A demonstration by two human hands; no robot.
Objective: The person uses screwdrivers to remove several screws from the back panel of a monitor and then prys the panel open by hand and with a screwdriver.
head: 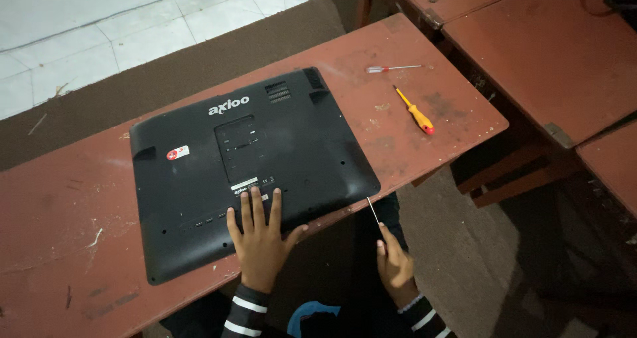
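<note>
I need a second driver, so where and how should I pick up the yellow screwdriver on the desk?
Take the yellow screwdriver by its thick yellow handle, probably from above, fingers across its width. It lies flat and diagonal on the red desk, red-capped end nearest the edge, thin shaft pointing away. Nothing touches it; the smaller screwdriver lies apart.

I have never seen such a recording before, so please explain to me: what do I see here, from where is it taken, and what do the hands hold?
The picture comes from a camera worn on a person's head, looking down at their own two hands. A worn red-brown table carries a large black computer lying screen-down, back cover up. The left hand rests flat on its near edge. The right hand holds a thin metal tool, its tip at the cover's corner. Farther away lie a yellow screwdriver and a small clear-handled screwdriver. More red tables stand to the right.
</note>
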